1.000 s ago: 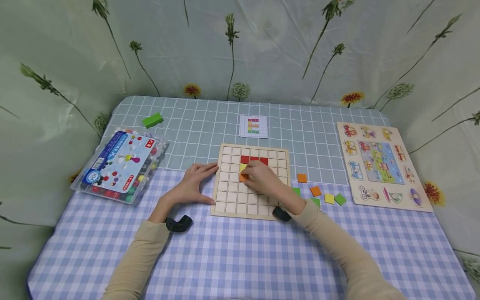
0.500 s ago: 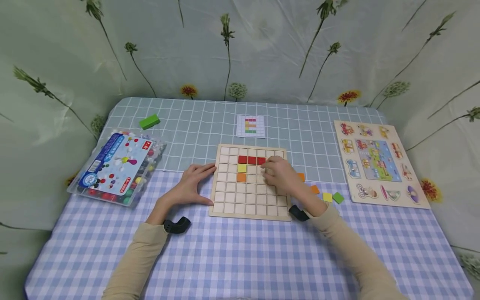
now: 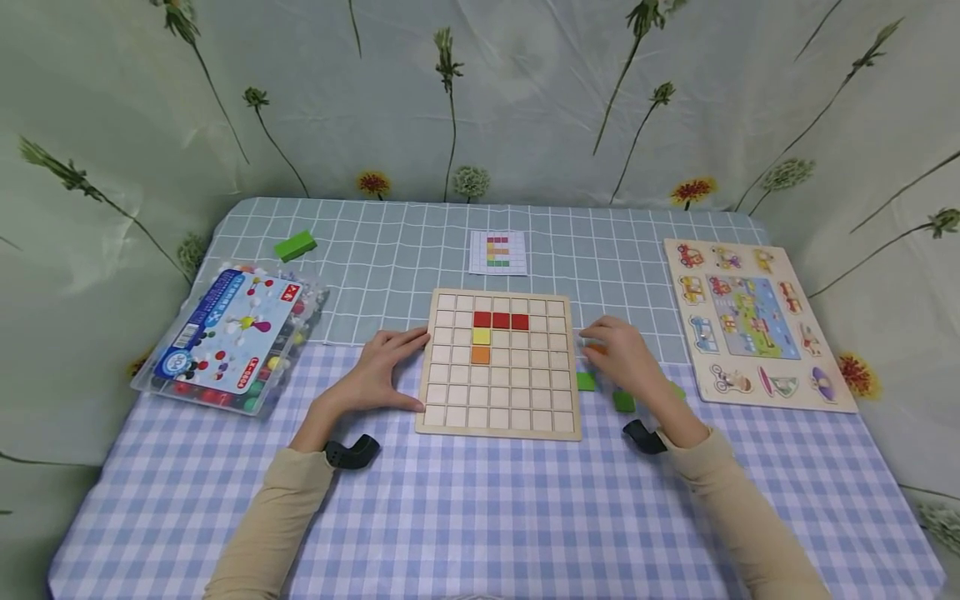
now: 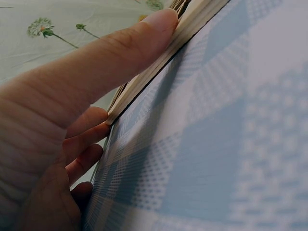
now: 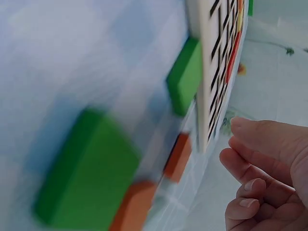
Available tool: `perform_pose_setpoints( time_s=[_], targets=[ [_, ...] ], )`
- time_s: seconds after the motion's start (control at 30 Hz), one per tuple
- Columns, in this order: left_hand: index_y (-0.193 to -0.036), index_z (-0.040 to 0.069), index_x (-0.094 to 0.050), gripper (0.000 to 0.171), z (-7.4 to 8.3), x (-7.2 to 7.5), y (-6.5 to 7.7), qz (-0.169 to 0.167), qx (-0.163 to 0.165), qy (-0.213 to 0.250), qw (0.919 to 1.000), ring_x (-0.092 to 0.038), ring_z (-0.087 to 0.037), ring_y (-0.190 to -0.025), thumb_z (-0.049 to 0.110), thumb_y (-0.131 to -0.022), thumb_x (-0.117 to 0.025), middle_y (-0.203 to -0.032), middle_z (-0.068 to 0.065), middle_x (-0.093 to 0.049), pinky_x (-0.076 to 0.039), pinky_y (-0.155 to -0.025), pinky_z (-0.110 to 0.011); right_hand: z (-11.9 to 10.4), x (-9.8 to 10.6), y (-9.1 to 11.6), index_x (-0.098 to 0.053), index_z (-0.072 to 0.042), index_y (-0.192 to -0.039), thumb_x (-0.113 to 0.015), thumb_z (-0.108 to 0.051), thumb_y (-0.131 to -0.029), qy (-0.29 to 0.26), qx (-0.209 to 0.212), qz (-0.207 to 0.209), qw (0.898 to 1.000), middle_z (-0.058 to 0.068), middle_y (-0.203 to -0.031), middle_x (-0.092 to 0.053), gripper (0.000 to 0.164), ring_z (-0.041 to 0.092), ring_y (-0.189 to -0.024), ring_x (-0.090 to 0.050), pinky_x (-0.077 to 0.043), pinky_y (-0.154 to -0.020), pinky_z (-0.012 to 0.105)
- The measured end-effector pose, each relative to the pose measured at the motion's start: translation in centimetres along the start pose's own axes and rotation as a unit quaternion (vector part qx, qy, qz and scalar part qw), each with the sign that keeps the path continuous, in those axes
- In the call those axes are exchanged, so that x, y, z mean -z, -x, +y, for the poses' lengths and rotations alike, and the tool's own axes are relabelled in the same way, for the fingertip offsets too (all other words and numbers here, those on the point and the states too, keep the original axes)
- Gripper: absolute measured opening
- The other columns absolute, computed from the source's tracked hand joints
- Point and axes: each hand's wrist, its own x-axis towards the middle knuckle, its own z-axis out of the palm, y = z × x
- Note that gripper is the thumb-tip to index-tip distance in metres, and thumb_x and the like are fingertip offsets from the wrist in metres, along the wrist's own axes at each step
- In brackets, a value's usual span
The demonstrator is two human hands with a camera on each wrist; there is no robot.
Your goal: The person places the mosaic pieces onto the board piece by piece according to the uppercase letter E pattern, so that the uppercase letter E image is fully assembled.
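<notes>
A wooden grid board (image 3: 525, 375) lies on the cloth, carrying a row of three red tiles (image 3: 500, 320) with a yellow tile (image 3: 481, 336) and an orange tile (image 3: 480, 355) below its left end. My left hand (image 3: 378, 371) rests along the board's left edge, thumb (image 4: 161, 24) and fingertips touching the wood. Past the right edge, my right hand (image 3: 626, 354) hovers over loose tiles with loosely bent fingers and nothing between them. In the right wrist view, green tiles (image 5: 91, 173) and orange tiles (image 5: 178, 156) lie beside the board; in the head view the hand covers some.
Behind the board lies a pattern card (image 3: 498, 252). At left stands a clear case of molecule model parts (image 3: 232, 333), with a green block (image 3: 296, 246) behind it. A wooden picture puzzle (image 3: 757, 325) lies at right. Curtain-like floral cloth surrounds the table.
My right hand has let go of the orange tile on the board and moved right, off the board to the loose tiles. My left hand stays at the board's edge.
</notes>
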Motion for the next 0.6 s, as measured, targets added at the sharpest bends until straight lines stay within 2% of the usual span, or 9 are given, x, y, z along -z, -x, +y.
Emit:
perform_pose_setpoints(
  time_s=[0.23,0.6],
  targets=[
    [-0.146,0.008,-0.035,0.106,0.2,0.2,-0.1,0.006,-0.007,0.001,1.0,-0.033,-0.028,-0.122,0.041,-0.059,-0.086,-0.153,-0.012,-0.031,-0.024,-0.096,-0.05,1.1,0.4,0.8,-0.07,0.008,-0.099,-0.074,-0.006,-0.077,0.003,-0.019,0.004,1.0,0.021,-0.093,-0.067,0.026,0.035,-0.088,-0.063,-0.051,-0.077,0.044],
    [-0.145,0.008,-0.037,0.104,0.1,0.1,0.0,0.007,-0.014,-0.005,0.9999,-0.034,-0.028,-0.121,0.042,-0.059,-0.086,-0.152,-0.012,-0.033,-0.025,-0.095,-0.051,1.2,0.5,1.3,-0.069,0.007,-0.103,-0.07,-0.003,-0.08,0.011,-0.055,-0.039,0.998,0.021,-0.097,-0.066,0.025,0.035,-0.092,-0.061,-0.05,-0.079,0.045]
  ],
)
